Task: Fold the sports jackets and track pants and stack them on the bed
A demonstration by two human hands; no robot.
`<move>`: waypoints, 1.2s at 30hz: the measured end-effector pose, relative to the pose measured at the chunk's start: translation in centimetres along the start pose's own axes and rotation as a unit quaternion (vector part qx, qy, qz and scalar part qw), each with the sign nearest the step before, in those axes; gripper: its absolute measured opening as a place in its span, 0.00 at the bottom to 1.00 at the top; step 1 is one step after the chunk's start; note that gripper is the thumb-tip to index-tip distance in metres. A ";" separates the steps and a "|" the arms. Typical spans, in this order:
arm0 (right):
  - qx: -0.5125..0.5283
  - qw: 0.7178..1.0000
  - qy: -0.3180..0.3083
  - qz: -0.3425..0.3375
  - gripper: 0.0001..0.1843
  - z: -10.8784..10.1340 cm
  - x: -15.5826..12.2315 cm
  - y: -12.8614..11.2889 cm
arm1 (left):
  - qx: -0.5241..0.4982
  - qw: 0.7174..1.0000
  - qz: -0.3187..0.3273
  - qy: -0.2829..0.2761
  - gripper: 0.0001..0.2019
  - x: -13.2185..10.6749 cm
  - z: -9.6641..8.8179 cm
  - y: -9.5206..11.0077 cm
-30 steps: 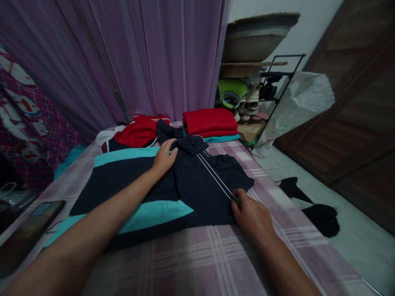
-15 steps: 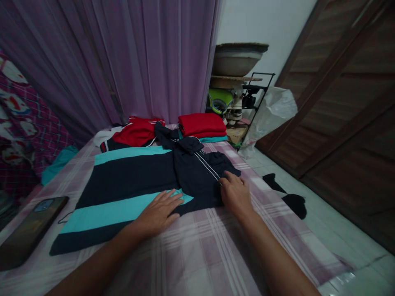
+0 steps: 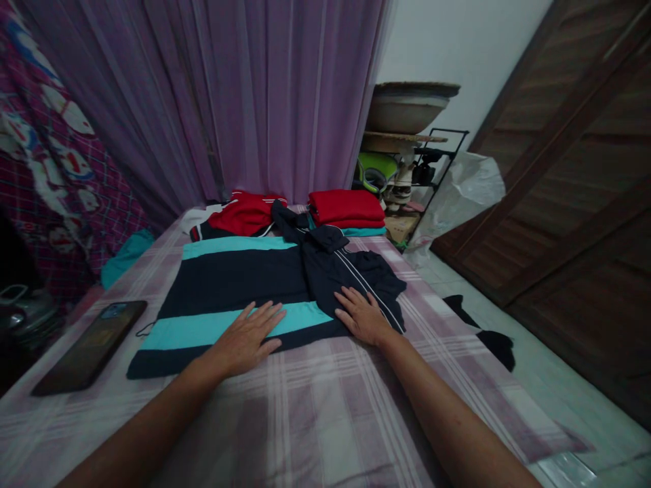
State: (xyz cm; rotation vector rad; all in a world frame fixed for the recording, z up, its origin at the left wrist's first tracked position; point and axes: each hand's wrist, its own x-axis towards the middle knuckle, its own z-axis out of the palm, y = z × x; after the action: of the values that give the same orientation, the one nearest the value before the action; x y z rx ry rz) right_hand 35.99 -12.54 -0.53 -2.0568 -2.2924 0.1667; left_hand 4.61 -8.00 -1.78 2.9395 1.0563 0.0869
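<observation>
Resting palms-down on the navy-and-teal garment (image 3: 239, 276), your left hand (image 3: 245, 342) covers part of its nearer teal band (image 3: 198, 329) and your right hand (image 3: 363, 318) lies on the navy upper part, fingers of both spread and released. The garment stretches across the plaid sheet (image 3: 315, 420), in front of the folded red cloth (image 3: 348, 207) near the far edge; a phone (image 3: 91, 352) lies by the left edge

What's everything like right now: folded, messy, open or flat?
Navy-and-teal garment: spread out
Left hand: open, on the garment
Right hand: open, on the garment
Red cloth stack: folded
Other red cloth: loosely bunched
Phone: lying flat
Purple curtain: hanging
</observation>
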 end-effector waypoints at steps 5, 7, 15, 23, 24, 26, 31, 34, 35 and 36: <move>-0.049 0.996 0.074 -0.022 0.29 0.4 -1.0 0.3 | 0.056 0.992 -0.115 0.020 0.31 -6.8 -0.2 -4.5; -0.070 0.993 0.094 -0.029 0.29 1.0 -1.5 0.9 | 0.067 0.982 -0.174 0.019 0.31 -9.1 -0.4 -5.8; -0.074 0.997 0.033 0.003 0.31 1.6 -1.9 1.3 | 0.010 0.969 -0.246 -0.033 0.32 -10.3 -1.1 -7.1; 0.000 1.000 0.026 -0.006 0.25 -2.4 -0.2 1.7 | -0.013 0.962 -0.269 -0.039 0.30 -6.6 -4.9 -7.0; 0.006 0.999 0.036 -0.008 0.24 -2.5 0.0 1.9 | -0.004 0.965 -0.260 -0.023 0.29 -5.3 -5.6 -6.7; 0.010 0.998 0.064 -0.012 0.23 -1.9 0.4 2.4 | 0.015 0.974 -0.228 0.010 0.27 -2.1 -6.7 -5.6; 0.008 0.994 0.110 -0.018 0.23 0.5 0.3 2.9 | 0.044 0.992 -0.095 0.066 0.24 7.7 -8.3 -1.4; 0.021 0.993 0.113 -0.015 0.22 0.7 0.2 2.9 | 0.065 0.992 -0.043 0.099 0.25 13.4 -8.2 0.5; 0.025 0.993 0.117 -0.014 0.22 0.6 0.2 2.8 | 0.074 0.991 -0.031 0.108 0.25 15.2 -8.0 0.9; 0.030 0.992 0.120 -0.014 0.22 0.5 0.2 2.8 | 0.084 0.990 -0.019 0.113 0.26 16.8 -7.8 1.1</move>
State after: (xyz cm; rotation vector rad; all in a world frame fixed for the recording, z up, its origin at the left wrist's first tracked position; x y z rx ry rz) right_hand 38.64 -12.07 -1.34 -1.8992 -2.1433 -0.0134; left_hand 17.82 1.85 6.81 3.1157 1.2034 0.3566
